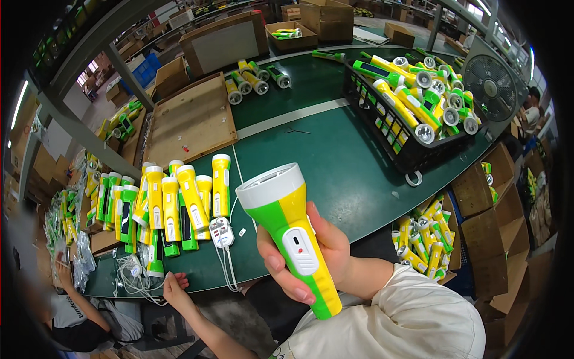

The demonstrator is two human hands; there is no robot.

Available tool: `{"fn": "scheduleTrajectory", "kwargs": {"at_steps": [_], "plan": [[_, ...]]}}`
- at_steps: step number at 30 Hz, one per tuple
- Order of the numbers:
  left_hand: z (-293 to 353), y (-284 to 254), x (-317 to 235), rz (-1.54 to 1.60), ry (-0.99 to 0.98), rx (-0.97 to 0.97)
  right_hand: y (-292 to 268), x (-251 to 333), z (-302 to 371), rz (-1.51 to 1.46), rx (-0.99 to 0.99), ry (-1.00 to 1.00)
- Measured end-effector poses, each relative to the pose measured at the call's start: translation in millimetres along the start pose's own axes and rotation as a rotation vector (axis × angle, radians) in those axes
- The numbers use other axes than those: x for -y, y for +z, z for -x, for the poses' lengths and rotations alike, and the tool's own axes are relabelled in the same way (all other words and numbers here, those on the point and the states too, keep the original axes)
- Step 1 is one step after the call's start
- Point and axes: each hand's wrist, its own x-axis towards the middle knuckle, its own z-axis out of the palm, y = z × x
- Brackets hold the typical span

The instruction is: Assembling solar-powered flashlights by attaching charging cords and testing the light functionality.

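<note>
- Torch (293, 233): in the right hand (335, 248), above the near edge of the table (356, 179). Exact height cannot be told.
- Right grip: closed round the barrel below the head. Fingers (303, 295) show along the left side; the thumb (321, 224) lies along the right side; the palm is behind.
- Long axis: oblique. The white head (272, 184) is at the far left end; the tail (329, 306) is at the near right end, beside the sleeve (418, 311).
- Facing: the white panel (301, 251), with its dark slot and small red part, is turned up toward the wearer and is not covered by the fingers.
- Left hand (175, 288): left of the torch and well apart from it, at the near table edge. Fingers are partly curled; whether they pinch anything cannot be told.
- Nearer hand: the right hand bears the torch alone. The left hand is nearer the cable coil (133, 270) and the tail of a green torch (155, 263).
- White block (221, 231): on the table, between the two hands in the left-right direction, left of the torch. Cords (228, 269) run from it toward the near edge.
- Torch row (191, 197): left and far of the block, axes mostly near to far.
- Crate (412, 157): far right, filled with torches.
</note>
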Motion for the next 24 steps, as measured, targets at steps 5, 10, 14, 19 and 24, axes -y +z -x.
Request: {"fn": "scheduleTrajectory", "kwargs": {"at_steps": [5,10,14,19,24], "plan": [[7,9,0,-0.124,0.099,0.021,6,11,16,-0.007,0.011,0.001],[17,16,0,-0.188,0.136,0.037,6,23,32,0.042,0.005,-0.039],[24,22,1,-0.255,0.167,0.021,10,35,44,0.087,-0.014,-0.068],[39,40,-13,-0.144,0.058,-0.051,13,50,60,0.121,-0.079,-0.112],[51,61,-31,-0.139,0.045,-0.059,11,68,72,0.132,-0.079,-0.16]]}}
